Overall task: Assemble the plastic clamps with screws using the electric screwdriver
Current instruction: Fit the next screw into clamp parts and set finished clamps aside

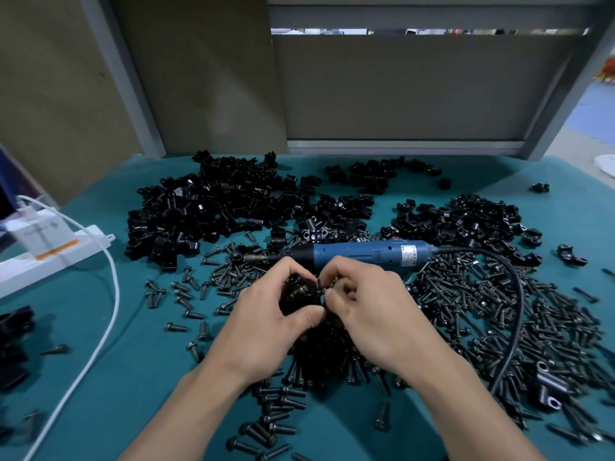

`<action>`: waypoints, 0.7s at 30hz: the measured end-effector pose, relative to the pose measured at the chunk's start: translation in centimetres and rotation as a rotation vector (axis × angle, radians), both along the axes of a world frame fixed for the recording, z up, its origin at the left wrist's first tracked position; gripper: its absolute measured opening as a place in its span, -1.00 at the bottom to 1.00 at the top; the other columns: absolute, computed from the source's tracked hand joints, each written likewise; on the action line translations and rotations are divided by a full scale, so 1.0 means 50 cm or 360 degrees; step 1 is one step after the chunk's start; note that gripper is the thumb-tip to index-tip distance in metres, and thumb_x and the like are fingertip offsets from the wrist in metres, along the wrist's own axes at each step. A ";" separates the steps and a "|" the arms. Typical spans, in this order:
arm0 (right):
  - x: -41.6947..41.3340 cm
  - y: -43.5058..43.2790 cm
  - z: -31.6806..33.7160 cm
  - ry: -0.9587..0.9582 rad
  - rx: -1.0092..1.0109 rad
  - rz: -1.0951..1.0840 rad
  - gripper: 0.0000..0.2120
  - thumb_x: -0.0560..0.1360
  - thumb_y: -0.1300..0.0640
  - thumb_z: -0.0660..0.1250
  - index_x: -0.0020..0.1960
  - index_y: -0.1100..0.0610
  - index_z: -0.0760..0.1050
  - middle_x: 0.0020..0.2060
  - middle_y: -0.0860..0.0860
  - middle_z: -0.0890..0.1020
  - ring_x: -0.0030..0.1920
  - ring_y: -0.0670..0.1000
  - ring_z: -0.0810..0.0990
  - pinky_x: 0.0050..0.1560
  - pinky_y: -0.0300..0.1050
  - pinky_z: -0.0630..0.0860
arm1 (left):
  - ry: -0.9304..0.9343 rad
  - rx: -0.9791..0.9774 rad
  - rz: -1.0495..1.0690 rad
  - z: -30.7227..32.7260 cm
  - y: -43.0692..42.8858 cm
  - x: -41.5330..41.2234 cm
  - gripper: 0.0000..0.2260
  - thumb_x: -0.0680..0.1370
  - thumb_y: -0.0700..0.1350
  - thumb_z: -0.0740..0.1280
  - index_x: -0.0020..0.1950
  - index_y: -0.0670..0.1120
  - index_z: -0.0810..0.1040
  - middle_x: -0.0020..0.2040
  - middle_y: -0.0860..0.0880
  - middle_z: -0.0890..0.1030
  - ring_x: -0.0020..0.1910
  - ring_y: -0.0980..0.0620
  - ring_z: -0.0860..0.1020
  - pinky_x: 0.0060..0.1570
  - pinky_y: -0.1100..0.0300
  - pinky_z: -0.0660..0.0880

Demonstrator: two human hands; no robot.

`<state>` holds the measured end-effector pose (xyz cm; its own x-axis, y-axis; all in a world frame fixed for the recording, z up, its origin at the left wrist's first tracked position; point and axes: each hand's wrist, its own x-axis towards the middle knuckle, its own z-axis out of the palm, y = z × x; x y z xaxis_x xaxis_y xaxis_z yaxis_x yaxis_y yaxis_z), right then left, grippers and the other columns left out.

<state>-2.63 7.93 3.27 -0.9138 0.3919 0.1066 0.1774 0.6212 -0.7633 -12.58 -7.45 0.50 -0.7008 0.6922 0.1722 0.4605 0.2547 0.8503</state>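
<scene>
My left hand (269, 314) grips a black plastic clamp (299, 291) above the middle of the teal table. My right hand (359, 304) meets it from the right, fingertips pinching a small dark screw at the clamp's side; the screw is mostly hidden. The blue electric screwdriver (362, 253) lies flat just behind both hands, bit pointing left, its black cable (514, 314) looping off to the right. Black screws (482, 314) are scattered thickly under and right of the hands. Piles of loose black clamps (213, 211) lie further back.
A white power strip (50, 257) with a plugged adapter sits at the left edge, its white cord (109, 301) curving toward me. More black parts (15, 341) lie at the far left. A second clamp pile (466, 221) sits back right. Grey panels rise behind the table.
</scene>
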 end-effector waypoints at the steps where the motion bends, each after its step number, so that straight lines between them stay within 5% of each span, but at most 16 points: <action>1: -0.005 -0.001 -0.003 -0.0017 0.0029 -0.0021 -0.82 0.62 0.10 0.33 -0.14 -0.09 0.51 -0.45 -0.14 0.58 -0.47 -0.13 0.47 -0.45 -0.29 0.37 | 0.0002 -0.0001 -0.0001 0.000 0.001 0.000 -0.68 0.43 0.12 0.45 0.15 0.20 0.50 -0.09 0.11 0.71 -0.24 -0.01 0.69 -0.10 -0.16 0.63; 6: -0.008 -0.007 -0.005 -0.0044 0.0073 -0.0072 -0.67 0.65 -0.07 0.28 -0.28 -0.09 0.51 -0.50 -0.11 0.54 -0.48 -0.09 0.46 -0.49 -0.22 0.33 | 0.0032 0.0001 0.0010 0.002 -0.005 0.004 -0.67 0.41 0.13 0.44 0.15 0.19 0.51 -0.12 0.08 0.70 -0.20 -0.04 0.66 -0.09 -0.19 0.61; 9: 0.001 0.007 0.004 0.0056 -0.0070 -0.0006 -0.82 0.64 0.06 0.33 -0.14 -0.11 0.55 -0.35 -0.08 0.65 -0.38 -0.02 0.57 -0.33 -0.11 0.50 | 0.0028 0.0007 0.0034 0.002 -0.003 -0.002 -0.70 0.46 0.08 0.50 0.14 0.19 0.51 -0.16 0.05 0.70 -0.26 -0.05 0.68 -0.12 -0.17 0.63; 14: -0.011 -0.006 -0.008 -0.0064 0.0111 -0.0052 -0.70 0.66 0.01 0.27 -0.25 -0.05 0.47 -0.49 -0.08 0.51 -0.48 -0.10 0.44 -0.48 -0.25 0.29 | 0.0090 -0.0029 -0.0004 0.000 -0.004 0.005 -0.71 0.46 0.08 0.48 0.13 0.23 0.50 -0.11 0.12 0.69 -0.18 0.01 0.65 -0.09 -0.15 0.61; 18: -0.001 0.006 -0.004 0.0003 0.0010 -0.0007 -0.76 0.67 0.02 0.28 -0.19 -0.07 0.50 -0.44 -0.09 0.57 -0.44 -0.07 0.48 -0.39 -0.13 0.42 | 0.0083 -0.0020 0.0021 0.005 0.000 0.007 -0.70 0.43 0.11 0.46 0.12 0.22 0.49 -0.10 0.14 0.69 -0.17 0.05 0.66 -0.07 -0.12 0.62; 21: -0.002 0.006 -0.002 0.0025 0.0006 0.0046 -0.80 0.65 0.12 0.30 -0.13 -0.10 0.49 -0.42 -0.09 0.59 -0.44 -0.10 0.44 -0.41 -0.23 0.38 | 0.0017 0.0031 -0.0001 0.006 0.001 0.003 -0.73 0.47 0.04 0.49 0.11 0.19 0.51 -0.15 0.09 0.70 -0.27 0.03 0.68 -0.12 -0.14 0.63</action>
